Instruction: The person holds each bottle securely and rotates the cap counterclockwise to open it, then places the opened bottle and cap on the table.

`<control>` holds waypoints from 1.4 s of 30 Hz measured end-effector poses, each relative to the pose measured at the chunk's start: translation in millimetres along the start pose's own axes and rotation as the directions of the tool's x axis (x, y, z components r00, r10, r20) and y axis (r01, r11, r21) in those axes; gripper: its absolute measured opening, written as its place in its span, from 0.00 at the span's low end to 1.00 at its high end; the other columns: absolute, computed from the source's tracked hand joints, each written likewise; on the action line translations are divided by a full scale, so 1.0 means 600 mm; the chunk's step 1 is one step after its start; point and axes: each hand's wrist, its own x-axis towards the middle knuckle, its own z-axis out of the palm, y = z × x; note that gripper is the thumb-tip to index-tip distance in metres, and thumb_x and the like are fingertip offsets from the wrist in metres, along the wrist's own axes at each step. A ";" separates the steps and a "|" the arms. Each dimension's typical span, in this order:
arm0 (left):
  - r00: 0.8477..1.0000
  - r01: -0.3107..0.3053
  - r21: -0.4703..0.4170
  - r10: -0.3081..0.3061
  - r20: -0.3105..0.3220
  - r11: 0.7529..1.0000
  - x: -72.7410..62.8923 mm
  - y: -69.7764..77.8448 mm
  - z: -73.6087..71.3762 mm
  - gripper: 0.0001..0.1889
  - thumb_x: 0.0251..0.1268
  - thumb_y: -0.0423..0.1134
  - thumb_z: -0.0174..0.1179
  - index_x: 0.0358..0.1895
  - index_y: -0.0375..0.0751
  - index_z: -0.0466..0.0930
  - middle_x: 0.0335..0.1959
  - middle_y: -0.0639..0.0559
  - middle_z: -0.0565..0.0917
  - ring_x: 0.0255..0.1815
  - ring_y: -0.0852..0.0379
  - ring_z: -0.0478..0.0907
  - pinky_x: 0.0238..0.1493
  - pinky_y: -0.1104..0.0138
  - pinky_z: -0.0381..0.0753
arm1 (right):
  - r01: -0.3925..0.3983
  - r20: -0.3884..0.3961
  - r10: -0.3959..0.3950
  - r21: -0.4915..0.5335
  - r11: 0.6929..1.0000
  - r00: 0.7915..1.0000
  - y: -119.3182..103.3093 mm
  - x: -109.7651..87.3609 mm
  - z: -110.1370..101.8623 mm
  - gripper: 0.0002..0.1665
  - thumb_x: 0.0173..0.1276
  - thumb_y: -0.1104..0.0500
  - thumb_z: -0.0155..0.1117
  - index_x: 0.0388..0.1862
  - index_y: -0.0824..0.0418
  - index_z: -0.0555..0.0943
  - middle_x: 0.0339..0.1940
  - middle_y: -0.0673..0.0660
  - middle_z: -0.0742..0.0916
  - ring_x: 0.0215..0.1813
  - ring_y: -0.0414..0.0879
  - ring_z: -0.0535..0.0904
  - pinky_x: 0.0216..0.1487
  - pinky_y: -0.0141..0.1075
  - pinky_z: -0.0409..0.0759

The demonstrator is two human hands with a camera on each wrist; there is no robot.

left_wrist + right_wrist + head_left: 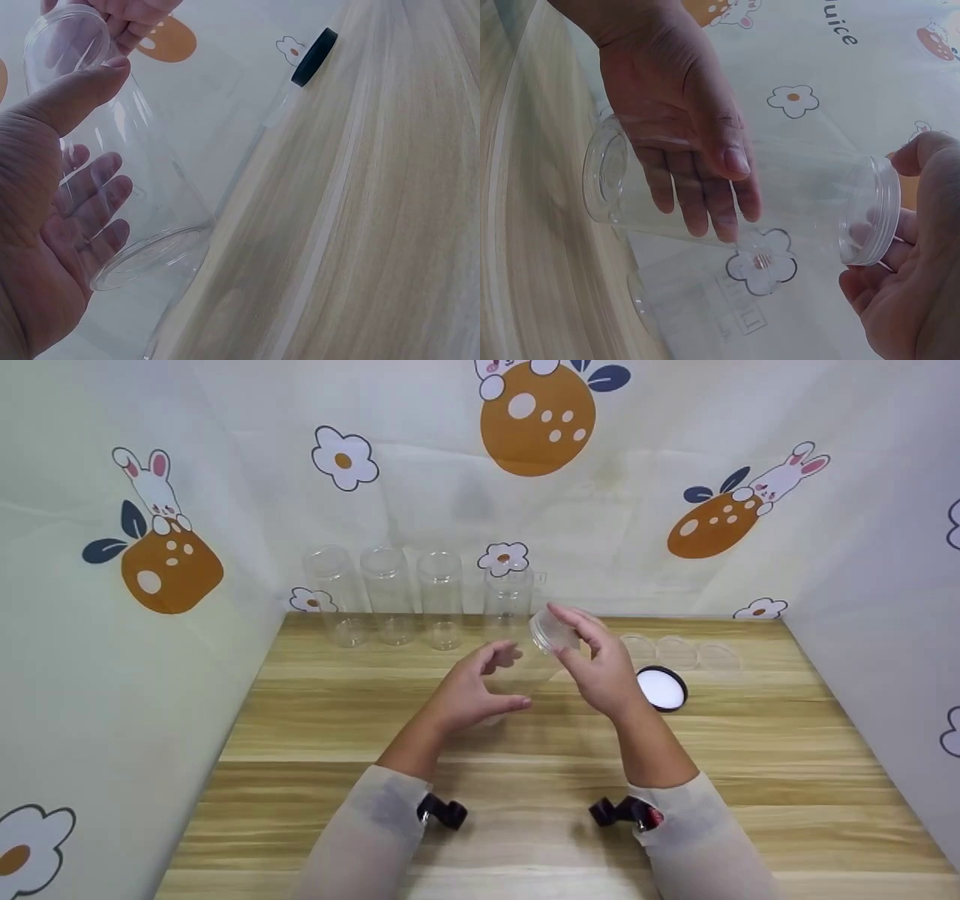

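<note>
A clear plastic jar (802,180) is held tilted above the table between both hands. My left hand (476,686) goes round the jar's body; in the left wrist view its thumb (90,86) lies on the near side and the other fingers show through the clear wall. At the jar's ridged mouth end (541,631), my right hand (600,660) grips the rim between thumb and fingers. The jar's round base (606,176) points down toward the table. How firmly the left fingers press on the wall is hard to see.
Several clear jars (394,600) stand upright along the back wall. Right of the hands, a black lid with white lining (661,690) lies near three clear discs (677,652). Printed cloth walls (420,510) enclose the wooden table (337,720) at the back and sides.
</note>
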 end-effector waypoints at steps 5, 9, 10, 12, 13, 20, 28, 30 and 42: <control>1.000 0.002 0.001 -0.002 0.002 1.000 0.000 0.000 0.000 0.48 0.52 0.53 0.85 0.77 0.49 0.72 0.69 0.57 0.84 0.71 0.53 0.79 0.78 0.51 0.75 | 0.032 0.011 -0.032 0.039 0.999 0.999 0.002 0.000 0.001 0.33 0.73 0.68 0.59 0.76 0.55 0.79 0.77 0.57 0.79 0.79 0.52 0.72 0.81 0.54 0.70; 1.000 0.002 0.003 -0.002 0.001 1.000 0.000 0.000 0.000 0.48 0.52 0.53 0.85 0.77 0.49 0.72 0.69 0.56 0.84 0.70 0.54 0.79 0.78 0.52 0.76 | 0.032 0.016 -0.033 0.035 0.999 0.999 0.000 0.000 0.001 0.32 0.73 0.67 0.58 0.76 0.55 0.79 0.78 0.57 0.79 0.80 0.52 0.72 0.81 0.55 0.70; 1.000 0.000 0.001 0.000 0.001 1.000 0.000 0.000 0.000 0.48 0.52 0.52 0.85 0.77 0.48 0.72 0.69 0.55 0.84 0.70 0.53 0.79 0.78 0.52 0.75 | 0.029 0.016 -0.030 0.029 0.999 0.999 -0.001 -0.001 0.001 0.32 0.74 0.66 0.59 0.76 0.54 0.79 0.78 0.56 0.79 0.80 0.53 0.72 0.82 0.55 0.70; 1.000 -0.001 0.001 0.001 0.003 1.000 0.000 0.001 0.000 0.48 0.52 0.53 0.85 0.77 0.49 0.72 0.70 0.55 0.84 0.71 0.53 0.79 0.78 0.52 0.75 | 0.020 0.013 -0.020 0.009 1.000 1.000 -0.001 -0.001 -0.001 0.31 0.75 0.61 0.62 0.77 0.53 0.78 0.79 0.55 0.78 0.81 0.52 0.71 0.83 0.55 0.68; 1.000 -0.003 0.001 0.003 0.005 1.000 0.000 0.001 0.000 0.48 0.52 0.53 0.85 0.77 0.49 0.72 0.70 0.54 0.84 0.71 0.54 0.79 0.78 0.53 0.75 | 0.016 0.008 -0.016 -0.006 1.000 1.000 -0.001 -0.001 -0.002 0.31 0.75 0.58 0.63 0.77 0.52 0.78 0.80 0.54 0.77 0.81 0.52 0.71 0.83 0.55 0.68; 1.000 0.000 -0.023 0.000 0.007 1.000 -0.001 0.002 -0.001 0.48 0.50 0.54 0.85 0.76 0.52 0.73 0.68 0.58 0.84 0.70 0.53 0.79 0.79 0.53 0.75 | -0.023 -0.079 0.014 -0.123 0.992 0.997 0.003 0.004 -0.003 0.35 0.69 0.44 0.76 0.72 0.54 0.82 0.69 0.54 0.81 0.67 0.51 0.75 0.69 0.48 0.75; 1.000 0.004 -0.008 -0.004 0.006 1.000 -0.001 0.001 -0.001 0.48 0.51 0.55 0.85 0.76 0.53 0.73 0.68 0.60 0.84 0.70 0.55 0.79 0.78 0.54 0.75 | -0.060 -0.081 0.049 -0.139 0.988 0.995 0.001 0.005 -0.001 0.32 0.68 0.46 0.78 0.67 0.55 0.85 0.65 0.55 0.84 0.58 0.49 0.76 0.60 0.44 0.76; 1.000 0.007 -0.004 -0.007 0.006 1.000 -0.002 0.001 -0.001 0.48 0.51 0.55 0.85 0.76 0.53 0.72 0.68 0.59 0.84 0.70 0.55 0.79 0.78 0.55 0.75 | -0.045 -0.067 0.036 -0.130 0.990 0.997 0.000 0.005 -0.001 0.30 0.69 0.48 0.76 0.67 0.55 0.85 0.66 0.55 0.84 0.59 0.49 0.76 0.61 0.44 0.76; 1.000 0.005 0.000 -0.005 -0.002 1.000 -0.001 0.000 -0.001 0.48 0.52 0.54 0.84 0.77 0.50 0.72 0.69 0.58 0.84 0.70 0.54 0.79 0.78 0.55 0.75 | 0.046 0.029 -0.045 -0.038 0.998 0.999 0.000 0.000 -0.002 0.30 0.74 0.64 0.59 0.73 0.52 0.82 0.78 0.51 0.80 0.80 0.49 0.71 0.78 0.51 0.71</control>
